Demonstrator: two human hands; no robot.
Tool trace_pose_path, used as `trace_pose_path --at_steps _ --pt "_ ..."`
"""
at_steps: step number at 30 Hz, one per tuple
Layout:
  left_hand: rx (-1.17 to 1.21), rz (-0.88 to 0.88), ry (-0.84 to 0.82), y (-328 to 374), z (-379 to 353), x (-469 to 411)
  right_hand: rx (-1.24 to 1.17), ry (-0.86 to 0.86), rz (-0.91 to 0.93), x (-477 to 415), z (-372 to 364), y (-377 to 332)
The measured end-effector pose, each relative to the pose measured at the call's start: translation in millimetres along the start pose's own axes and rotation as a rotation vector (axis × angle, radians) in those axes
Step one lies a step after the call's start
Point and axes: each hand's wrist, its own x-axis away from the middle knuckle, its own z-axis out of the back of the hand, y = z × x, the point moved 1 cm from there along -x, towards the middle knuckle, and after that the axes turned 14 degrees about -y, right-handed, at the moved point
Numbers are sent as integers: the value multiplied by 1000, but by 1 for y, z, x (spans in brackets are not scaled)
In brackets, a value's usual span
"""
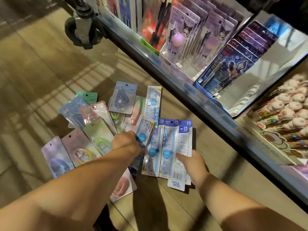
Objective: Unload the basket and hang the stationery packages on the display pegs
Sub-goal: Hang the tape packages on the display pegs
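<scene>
Stationery packages lie spread on the tan floor. Several blue-and-white 15 cm ruler packs (168,147) sit side by side in the middle. Pastel correction-tape packs (93,124) fan out to their left. My left hand (125,142) pinches one ruler pack (145,130) by its lower part, tilted above the others. My right hand (193,164) holds the rightmost ruler packs, thumb on top, near their lower ends. No basket shows in view.
A display shelf (191,90) runs diagonally across the right side, stocked with purple character pen cards (188,29), blue hero pen cards (230,67) and a box of plush-topped pens (290,107). A black cart wheel (81,29) stands on the floor at top left.
</scene>
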Motion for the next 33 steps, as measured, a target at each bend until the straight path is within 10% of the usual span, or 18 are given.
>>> trace_pose_path --at_steps 33 --pt "1217 -556 -269 82 34 85 -239 -158 561 97 21 -113"
